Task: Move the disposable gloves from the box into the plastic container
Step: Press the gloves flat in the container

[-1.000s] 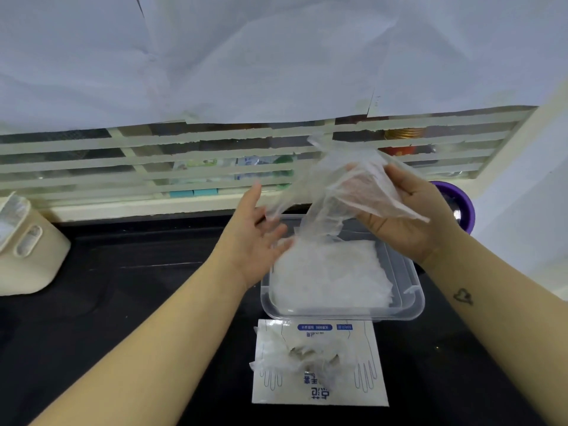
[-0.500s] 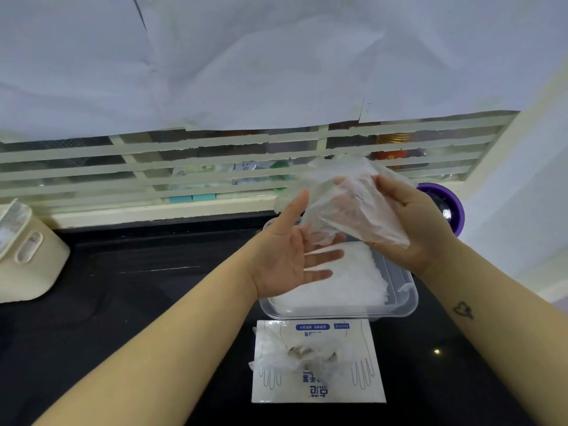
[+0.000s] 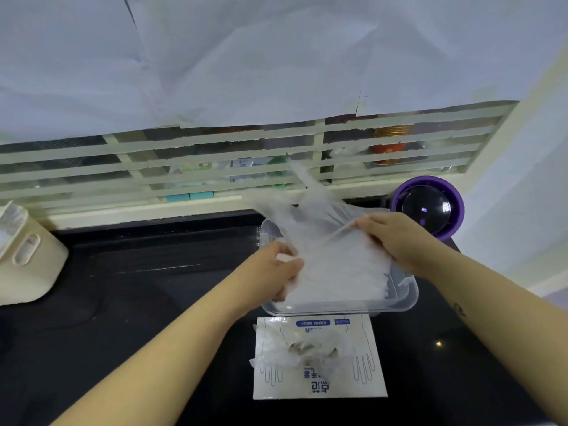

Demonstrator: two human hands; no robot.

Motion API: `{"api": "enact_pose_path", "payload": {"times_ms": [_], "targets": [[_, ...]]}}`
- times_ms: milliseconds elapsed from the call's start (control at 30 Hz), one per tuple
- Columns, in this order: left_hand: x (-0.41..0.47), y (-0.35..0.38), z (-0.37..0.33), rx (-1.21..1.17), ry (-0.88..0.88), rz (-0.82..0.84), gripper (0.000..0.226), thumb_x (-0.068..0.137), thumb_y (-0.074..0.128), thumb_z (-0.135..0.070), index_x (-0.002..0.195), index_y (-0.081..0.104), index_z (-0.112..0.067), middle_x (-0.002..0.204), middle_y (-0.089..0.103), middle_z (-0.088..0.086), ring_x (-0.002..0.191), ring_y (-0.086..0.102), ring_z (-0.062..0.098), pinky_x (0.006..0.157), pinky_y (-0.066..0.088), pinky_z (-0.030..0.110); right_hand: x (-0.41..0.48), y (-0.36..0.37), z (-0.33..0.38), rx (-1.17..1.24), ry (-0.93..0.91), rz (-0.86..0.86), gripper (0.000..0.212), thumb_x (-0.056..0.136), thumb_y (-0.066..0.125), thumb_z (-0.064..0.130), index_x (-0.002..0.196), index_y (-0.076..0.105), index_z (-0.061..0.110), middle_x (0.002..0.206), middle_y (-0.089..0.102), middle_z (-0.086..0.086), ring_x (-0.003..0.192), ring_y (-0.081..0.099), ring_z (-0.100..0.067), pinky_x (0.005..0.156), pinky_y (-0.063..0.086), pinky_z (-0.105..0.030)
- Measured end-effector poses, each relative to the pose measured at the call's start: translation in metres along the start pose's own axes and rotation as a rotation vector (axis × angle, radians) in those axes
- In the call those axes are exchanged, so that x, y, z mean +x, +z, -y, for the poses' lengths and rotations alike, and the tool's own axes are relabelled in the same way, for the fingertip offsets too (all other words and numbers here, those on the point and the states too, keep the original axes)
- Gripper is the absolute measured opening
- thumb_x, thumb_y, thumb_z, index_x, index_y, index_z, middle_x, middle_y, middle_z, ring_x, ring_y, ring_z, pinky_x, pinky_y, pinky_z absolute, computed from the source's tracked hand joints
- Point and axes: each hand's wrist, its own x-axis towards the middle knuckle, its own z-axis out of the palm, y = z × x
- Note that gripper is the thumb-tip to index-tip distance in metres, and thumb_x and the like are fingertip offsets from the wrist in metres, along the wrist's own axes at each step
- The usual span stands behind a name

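Note:
A clear plastic container [image 3: 405, 298] sits on the black counter, holding a flat stack of thin transparent gloves [image 3: 347, 278]. Above it a loose glove [image 3: 310, 216] is stretched between both hands. My left hand [image 3: 276, 272] grips its lower left part at the container's left side. My right hand [image 3: 396, 238] pinches its right edge over the container's far right. In front of the container lies the white glove box [image 3: 319, 382], flat, with more crumpled gloves [image 3: 307, 348] sticking out of its opening.
A beige holder [image 3: 27, 256] stands at the left of the black counter [image 3: 138, 302]. A purple-rimmed round object [image 3: 430, 207] sits behind the container on the right. A slatted cream window grille [image 3: 215, 167] runs along the back.
Both hands have come down with the loose glove toward the container. My left hand went from an open palm to gripping the glove. The glove now spreads wider between the hands.

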Motion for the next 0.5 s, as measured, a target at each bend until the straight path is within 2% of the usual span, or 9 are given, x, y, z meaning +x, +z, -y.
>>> {"api": "enact_pose_path", "payload": {"times_ms": [33, 100, 200, 267, 300, 400, 433, 500], "targets": [[-0.004, -0.007, 0.006, 0.098, -0.047, 0.038, 0.020, 0.098, 0.052, -0.034, 0.116, 0.050, -0.027, 0.070, 0.065, -0.008, 0.041, 0.048, 0.002, 0.050, 0.044, 0.017, 0.004, -0.001, -0.003, -0.192, -0.035, -0.018, 0.026, 0.100, 0.046, 0.030, 0.090, 0.067, 0.017, 0.068, 0.057, -0.005, 0.059, 0.049, -0.016, 0.060, 0.042, -0.020], [-0.012, -0.025, 0.014, 0.298, -0.080, 0.003, 0.018, 0.097, 0.053, -0.039, 0.109, 0.051, -0.027, 0.077, 0.068, -0.006, 0.043, 0.051, 0.001, 0.053, 0.044, 0.018, 0.012, -0.001, -0.008, -0.433, -0.096, -0.036, 0.033, 0.099, 0.047, 0.032, 0.089, 0.065, 0.005, 0.062, 0.056, -0.001, 0.053, 0.047, -0.011, 0.054, 0.039, -0.019], [-0.019, -0.044, 0.014, 0.379, 0.005, -0.227, 0.010, 0.095, 0.055, -0.038, 0.094, 0.057, -0.029, 0.081, 0.065, -0.008, 0.059, 0.057, 0.002, 0.057, 0.043, 0.020, 0.023, 0.002, -0.014, -0.615, -0.157, -0.070, 0.029, 0.099, 0.048, 0.027, 0.094, 0.062, 0.002, 0.073, 0.062, -0.006, 0.060, 0.051, -0.012, 0.057, 0.039, -0.018], [-0.017, -0.041, 0.004, 0.376, 0.142, -0.343, 0.004, 0.094, 0.056, -0.035, 0.092, 0.057, -0.032, 0.083, 0.062, -0.012, 0.071, 0.058, 0.004, 0.063, 0.046, 0.021, 0.027, 0.006, -0.016, -0.692, -0.198, -0.088, 0.020, 0.099, 0.048, 0.025, 0.095, 0.060, 0.010, 0.073, 0.060, 0.001, 0.062, 0.054, -0.008, 0.057, 0.038, -0.016], [-0.014, -0.037, -0.003, 0.403, 0.206, -0.346, 0.002, 0.094, 0.056, -0.034, 0.096, 0.056, -0.034, 0.086, 0.061, -0.014, 0.075, 0.058, 0.003, 0.068, 0.047, 0.021, 0.027, 0.008, -0.015, -0.702, -0.206, -0.090, 0.016, 0.099, 0.048, 0.025, 0.094, 0.059, 0.014, 0.071, 0.059, 0.005, 0.062, 0.054, -0.007, 0.057, 0.038, -0.017], [0.006, -0.021, -0.012, 0.494, 0.318, -0.274, 0.037, 0.094, 0.057, -0.035, 0.130, 0.049, -0.033, 0.115, 0.057, -0.016, 0.095, 0.054, -0.001, 0.087, 0.046, 0.020, 0.023, 0.007, -0.007, -0.631, -0.204, -0.014, 0.028, 0.099, 0.050, 0.030, 0.079, 0.057, 0.013, 0.064, 0.059, 0.003, 0.054, 0.049, -0.011, 0.058, 0.045, -0.025], [0.013, -0.019, -0.014, 0.478, 0.318, -0.276, 0.048, 0.094, 0.058, -0.036, 0.139, 0.043, -0.030, 0.129, 0.053, -0.012, 0.107, 0.052, 0.001, 0.092, 0.042, 0.019, 0.018, 0.005, 0.000, -0.566, -0.215, 0.023, 0.031, 0.098, 0.050, 0.032, 0.077, 0.058, 0.012, 0.062, 0.059, 0.003, 0.052, 0.047, -0.012, 0.061, 0.048, -0.029], [0.027, -0.021, -0.019, 0.316, 0.281, -0.305, 0.063, 0.094, 0.059, -0.037, 0.149, 0.032, -0.025, 0.143, 0.045, -0.009, 0.123, 0.046, 0.006, 0.094, 0.037, 0.018, 0.003, -0.003, 0.022, -0.338, -0.242, 0.077, 0.028, 0.096, 0.051, 0.034, 0.085, 0.064, 0.012, 0.062, 0.061, 0.003, 0.055, 0.052, -0.015, 0.060, 0.050, -0.023]]}}
